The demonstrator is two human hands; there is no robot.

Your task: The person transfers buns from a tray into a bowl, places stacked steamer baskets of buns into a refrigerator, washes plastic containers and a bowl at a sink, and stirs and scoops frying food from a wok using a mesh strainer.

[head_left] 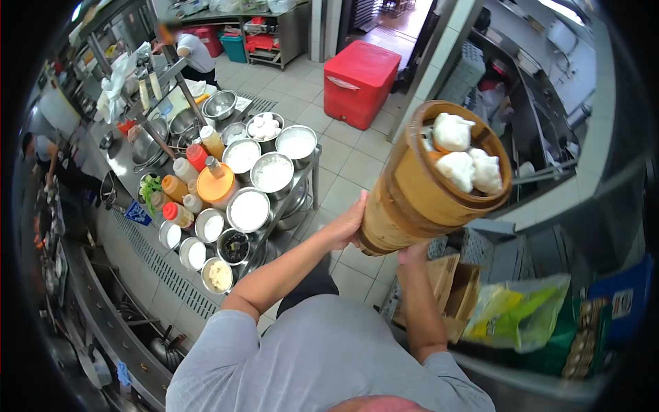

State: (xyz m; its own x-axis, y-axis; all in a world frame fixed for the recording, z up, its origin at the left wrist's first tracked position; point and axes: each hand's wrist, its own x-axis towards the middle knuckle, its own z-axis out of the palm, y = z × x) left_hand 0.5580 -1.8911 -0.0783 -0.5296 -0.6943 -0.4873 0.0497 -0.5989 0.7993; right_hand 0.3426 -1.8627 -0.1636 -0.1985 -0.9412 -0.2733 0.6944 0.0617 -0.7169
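- Our left hand (347, 223) grips the lower side of the bamboo stack (405, 196). If its hold slips on the curved wall, we judge the stack could roll away from our palm.
- Our right hand (413, 253) is at the bottom of the stack, apparently bearing it from below. Its fingers are mostly hidden, so we cannot tell how firmly they are closed; a weak hold there could let the base drop.
- Above and beyond both hands, the stack leans away from us. With both hands low, the tall top has no hand on it, so a jolt could tip it or shift an upper tier.
- Inside the open top, well above our left hand, the white buns (453, 132) sit in a loose group with no lid over them. More lean could slide them against the far rim or out onto the floor (340, 141).
- Just left of our left forearm, open bowls (249, 211) crowd the table (118, 159). A swing of that elbow could knock the nearest ones.
- Beyond our left hand, the red box (360, 84) stands on the floor. Because the stack blocks part of our view, we could catch a foot on something low.
- Beneath our right hand, the carton (449, 288) and plastic bag (518, 312) could snag a lowered arm.
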